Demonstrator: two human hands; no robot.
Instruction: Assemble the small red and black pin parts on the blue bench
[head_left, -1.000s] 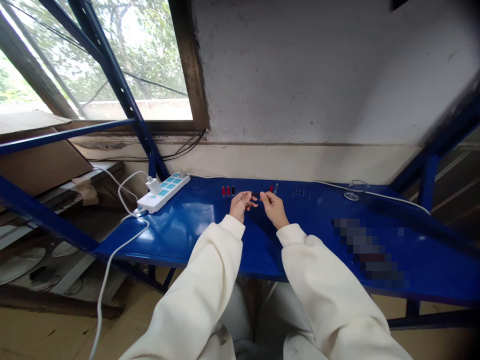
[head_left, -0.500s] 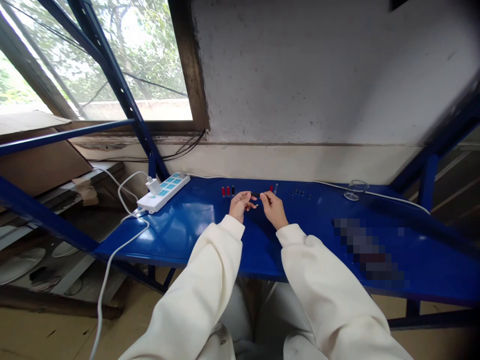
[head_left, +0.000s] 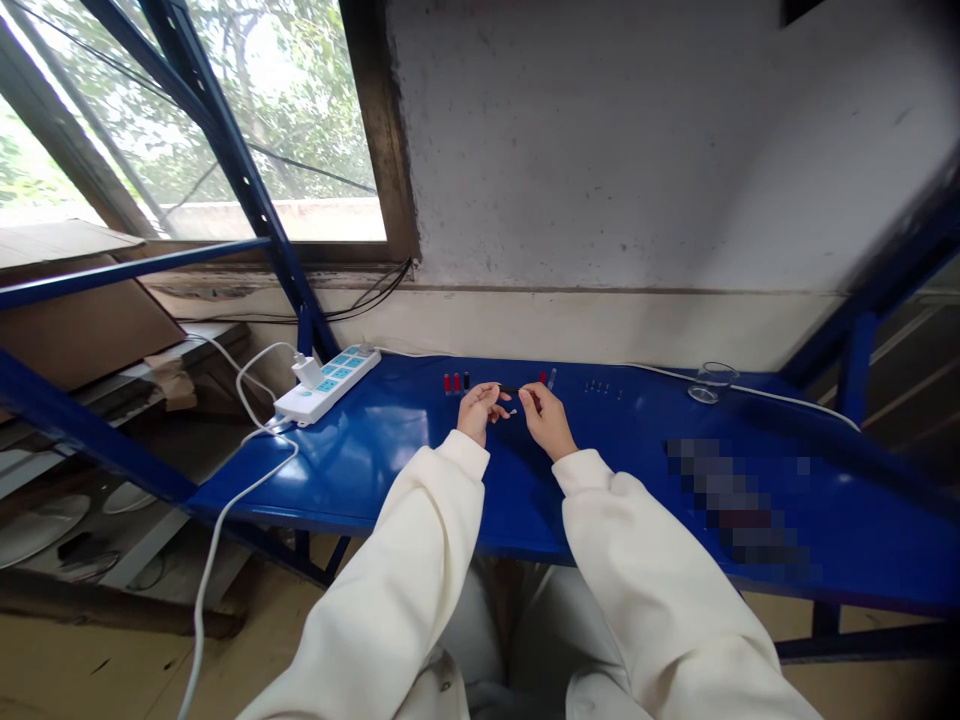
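My left hand [head_left: 480, 411] and my right hand [head_left: 546, 418] hover close together over the blue metal bench [head_left: 390, 450], both in white sleeves. Their fingers are curled and pinch a small thin dark part [head_left: 511, 391] between them; a tiny pale tip shows near the left fingers. Just beyond the hands stand a few small red and black pieces [head_left: 455, 383] in a row. Another red piece [head_left: 542, 378] and a clear one lie behind my right hand.
A white power strip [head_left: 328, 384] with a plugged charger and white cable lies at the bench's left back. Several tiny dark parts [head_left: 602, 386] sit right of the hands. A clear glass dish [head_left: 710, 381] stands at the back right. A blurred patch [head_left: 739, 500] covers the right bench.
The hands stay almost in place; the fingers have shifted slightly on the small dark part, and a pale tip now shows by the left fingers.
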